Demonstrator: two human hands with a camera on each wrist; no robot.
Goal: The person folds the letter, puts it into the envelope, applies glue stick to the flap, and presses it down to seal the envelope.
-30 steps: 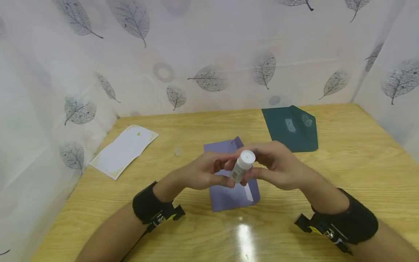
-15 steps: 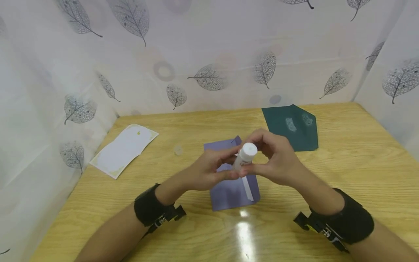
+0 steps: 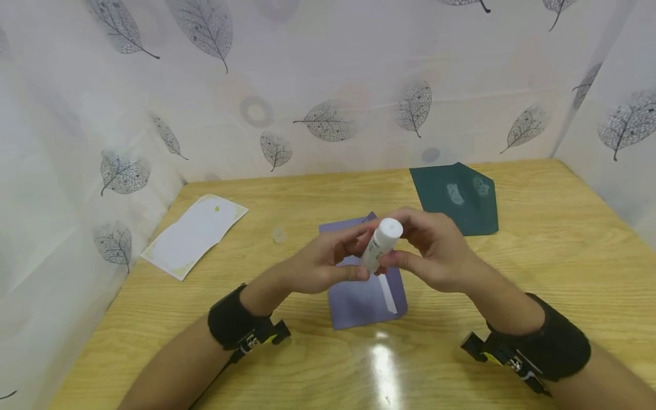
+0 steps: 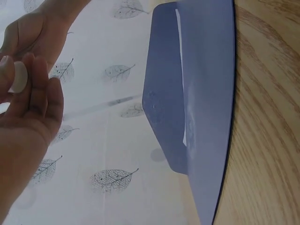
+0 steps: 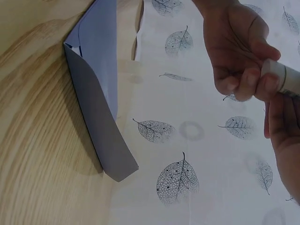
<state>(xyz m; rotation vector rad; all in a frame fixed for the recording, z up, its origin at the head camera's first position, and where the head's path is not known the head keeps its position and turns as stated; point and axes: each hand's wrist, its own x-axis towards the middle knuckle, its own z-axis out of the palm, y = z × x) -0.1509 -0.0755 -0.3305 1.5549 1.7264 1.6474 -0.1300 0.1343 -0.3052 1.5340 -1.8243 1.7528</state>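
Tube [image 3: 377, 251] is tilted, white cap [image 3: 392, 229] uppermost, above the purple envelope [image 3: 353, 304]. Left hand [image 3: 323, 265] pinches its lower part, thumb opposing fingers; right hand [image 3: 435, 251] also grips it, thumb against its side. Both grips closed to tube width.

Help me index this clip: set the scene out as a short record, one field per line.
Held item: white tube, tilted
Left hand: holds the tube
Right hand: also holds the tube
Beneath the hands: purple envelope, flap open
Far right: dark green envelope
Far left: white sheet with gold-coloured trim
Between sheet and purple envelope: small pale disc
Surface: wood-grain table
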